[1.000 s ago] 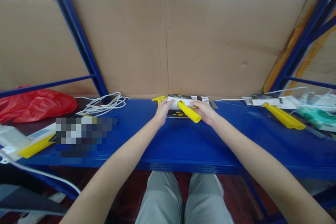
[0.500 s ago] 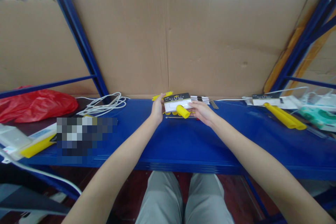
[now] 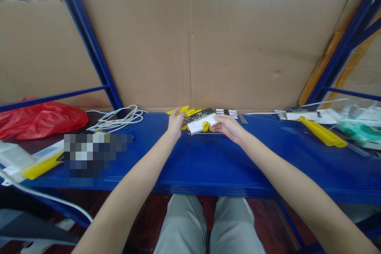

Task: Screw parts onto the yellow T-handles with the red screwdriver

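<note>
My right hand (image 3: 226, 124) is closed on the right edge of a black-and-white printed card (image 3: 200, 122), which is tilted above the blue shelf. A yellow tube end (image 3: 205, 126) shows against the card's lower part. My left hand (image 3: 176, 122) is at the card's left side with its fingers curled. Several yellow tubes (image 3: 182, 109) lie behind and beside those fingers; what they grip is too small to make out. Under the card, more yellow pieces and a thin rod (image 3: 205, 133) are partly hidden.
Behind my right hand lies a stack of white cards (image 3: 226, 112) with black bands. White cable (image 3: 122, 117) and a red plastic bag (image 3: 44, 119) lie to the left. Two yellow tubes (image 3: 323, 131) and a green packet (image 3: 360, 133) are on the right. Cardboard (image 3: 190, 47) stands along the back.
My left hand has shifted slightly left, towards the yellow tubes at the back. The card has tilted, its left side lower. Less of the yellow tube on it shows. My right hand has barely moved.
</note>
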{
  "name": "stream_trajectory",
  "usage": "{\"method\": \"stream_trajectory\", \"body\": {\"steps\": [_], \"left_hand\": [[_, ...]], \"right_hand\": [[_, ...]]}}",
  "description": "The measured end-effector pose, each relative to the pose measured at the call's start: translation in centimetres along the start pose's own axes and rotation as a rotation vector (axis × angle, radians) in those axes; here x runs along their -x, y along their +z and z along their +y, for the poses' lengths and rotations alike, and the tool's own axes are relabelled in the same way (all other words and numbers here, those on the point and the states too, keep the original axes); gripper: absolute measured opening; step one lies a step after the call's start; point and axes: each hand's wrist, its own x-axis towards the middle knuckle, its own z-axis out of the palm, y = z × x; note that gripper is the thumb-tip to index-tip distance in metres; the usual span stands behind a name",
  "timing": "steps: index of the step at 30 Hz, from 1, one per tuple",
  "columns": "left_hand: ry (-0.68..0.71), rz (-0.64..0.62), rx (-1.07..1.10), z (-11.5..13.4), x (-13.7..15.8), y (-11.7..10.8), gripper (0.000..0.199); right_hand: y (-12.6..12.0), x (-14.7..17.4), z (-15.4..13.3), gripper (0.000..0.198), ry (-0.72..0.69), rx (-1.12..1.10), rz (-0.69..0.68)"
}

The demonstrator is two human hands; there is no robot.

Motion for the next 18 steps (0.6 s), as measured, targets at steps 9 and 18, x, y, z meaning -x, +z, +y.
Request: {"method": "stream_trajectory", "body": {"steps": [9,18], "left_hand": [[0.046,-0.031,-0.056,-0.26,-0.36,0.07,0.055],[0.091,-0.007,-0.019,0.16,0.21,0.33,0.055]], "right_hand": [[0.15,-0.13,0.20,0.012,-0.041,-0.016,0.008],[0.26,-0.17,0.42,0.014,-0.121,0.008,-0.027]]}}
